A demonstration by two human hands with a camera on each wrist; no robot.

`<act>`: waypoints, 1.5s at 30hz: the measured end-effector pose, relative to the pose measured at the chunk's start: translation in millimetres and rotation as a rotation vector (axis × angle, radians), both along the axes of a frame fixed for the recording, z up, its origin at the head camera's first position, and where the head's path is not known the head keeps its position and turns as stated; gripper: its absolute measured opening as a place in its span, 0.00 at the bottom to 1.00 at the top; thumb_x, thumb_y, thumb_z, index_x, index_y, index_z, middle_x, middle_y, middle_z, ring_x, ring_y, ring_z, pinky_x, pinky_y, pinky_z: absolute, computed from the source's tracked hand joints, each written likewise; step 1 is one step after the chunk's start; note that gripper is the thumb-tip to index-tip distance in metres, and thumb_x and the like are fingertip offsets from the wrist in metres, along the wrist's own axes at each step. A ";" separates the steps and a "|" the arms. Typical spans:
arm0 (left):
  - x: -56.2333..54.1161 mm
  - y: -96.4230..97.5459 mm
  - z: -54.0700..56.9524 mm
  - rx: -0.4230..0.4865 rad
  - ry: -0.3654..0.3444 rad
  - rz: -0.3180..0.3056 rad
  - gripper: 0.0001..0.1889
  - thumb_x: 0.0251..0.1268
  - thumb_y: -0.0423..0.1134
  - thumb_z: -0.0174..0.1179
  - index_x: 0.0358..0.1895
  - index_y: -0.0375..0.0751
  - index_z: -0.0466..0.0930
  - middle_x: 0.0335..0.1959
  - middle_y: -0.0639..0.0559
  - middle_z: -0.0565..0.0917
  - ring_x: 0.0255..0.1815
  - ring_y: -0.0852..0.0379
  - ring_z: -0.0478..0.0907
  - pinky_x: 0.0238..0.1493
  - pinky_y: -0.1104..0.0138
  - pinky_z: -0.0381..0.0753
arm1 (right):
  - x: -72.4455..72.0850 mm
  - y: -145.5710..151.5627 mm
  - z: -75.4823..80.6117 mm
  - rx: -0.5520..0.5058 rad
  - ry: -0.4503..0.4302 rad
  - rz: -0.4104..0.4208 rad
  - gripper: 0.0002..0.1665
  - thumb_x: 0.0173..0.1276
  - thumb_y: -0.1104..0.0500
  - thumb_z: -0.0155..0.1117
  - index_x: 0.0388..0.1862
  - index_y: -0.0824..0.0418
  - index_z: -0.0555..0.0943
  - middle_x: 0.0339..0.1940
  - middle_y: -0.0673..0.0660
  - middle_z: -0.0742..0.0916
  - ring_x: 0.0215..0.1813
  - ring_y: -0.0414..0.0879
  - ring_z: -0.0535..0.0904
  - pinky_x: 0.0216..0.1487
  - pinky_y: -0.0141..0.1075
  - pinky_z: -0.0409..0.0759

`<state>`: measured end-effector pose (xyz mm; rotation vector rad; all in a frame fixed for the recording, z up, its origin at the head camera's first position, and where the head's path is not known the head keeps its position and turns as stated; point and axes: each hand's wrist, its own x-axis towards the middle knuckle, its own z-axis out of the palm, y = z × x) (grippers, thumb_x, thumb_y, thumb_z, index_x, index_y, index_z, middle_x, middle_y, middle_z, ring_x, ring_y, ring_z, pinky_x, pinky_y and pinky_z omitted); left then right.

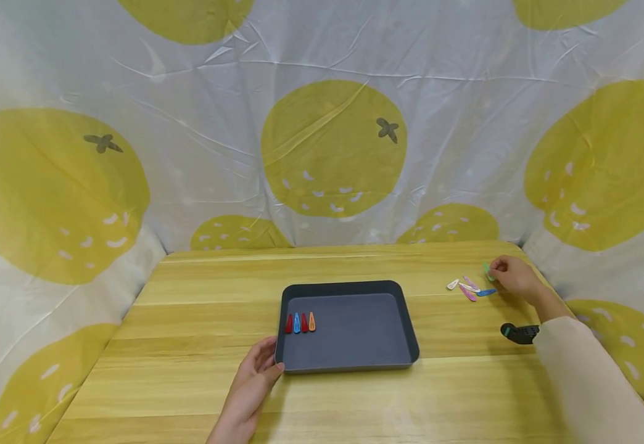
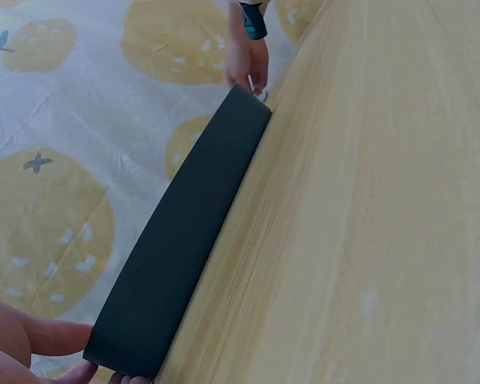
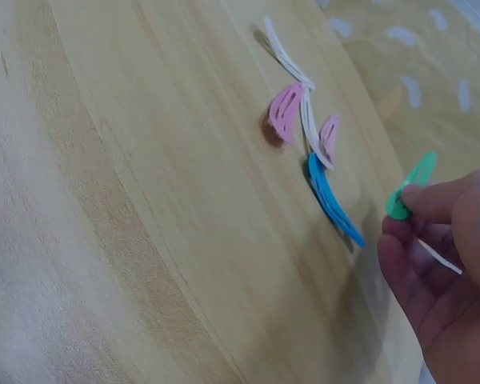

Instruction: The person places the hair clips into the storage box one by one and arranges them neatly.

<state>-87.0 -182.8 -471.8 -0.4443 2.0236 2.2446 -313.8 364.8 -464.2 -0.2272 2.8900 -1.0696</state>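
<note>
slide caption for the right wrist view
Right hand pinches a green hair clip; pink, white and blue clips lie nearby.

Shows bright green on the held hair clip (image 3: pixel 422 171) at far right. Nearby, turns blue on one loose clip (image 3: pixel 332 204), pink on two more clips (image 3: pixel 286 112) and white on another pair (image 1: pixel 453 284). Runs charcoal along the tray (image 1: pixel 350 369), lightening to slate grey on its floor; at left there, goes red, light blue, red, orange across the clip row (image 1: pixel 304 323). Comes in plain cream on the sleeve (image 1: pixel 583 370) and black with a green mark on the small device (image 1: pixel 519 334) at right. Carries streaky yellow-tan wood grain across the table (image 1: pixel 189 320). Spreads white over the far curtain (image 1: pixel 205 154), printed with big yellow fruits, pale dashes and grey-brown stem marks.
</note>
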 end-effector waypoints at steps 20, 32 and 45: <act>0.2 -0.4 0.8 -0.013 0.009 0.000 0.32 0.71 0.20 0.54 0.77 0.29 0.59 0.75 0.28 0.61 0.74 0.34 0.61 0.71 0.46 0.66 | -6.1 -45.1 28.0 0.016 -0.033 0.128 0.17 0.77 0.63 0.58 0.53 0.78 0.78 0.36 0.63 0.88 0.32 0.55 0.84 0.34 0.42 0.83; 0.1 -0.3 1.8 -0.006 0.009 0.004 0.32 0.70 0.20 0.54 0.76 0.28 0.59 0.75 0.27 0.62 0.74 0.34 0.61 0.71 0.47 0.66 | -10.3 -77.6 36.6 -0.078 -0.127 0.260 0.13 0.76 0.67 0.60 0.52 0.77 0.75 0.34 0.65 0.89 0.36 0.61 0.87 0.38 0.49 0.87; 0.6 0.9 1.4 -0.005 0.007 0.002 0.32 0.70 0.20 0.54 0.76 0.28 0.59 0.75 0.27 0.61 0.74 0.34 0.61 0.71 0.46 0.66 | -7.2 -98.4 38.3 -0.122 -0.133 0.328 0.12 0.76 0.69 0.60 0.53 0.76 0.75 0.35 0.67 0.89 0.37 0.63 0.87 0.40 0.51 0.88</act>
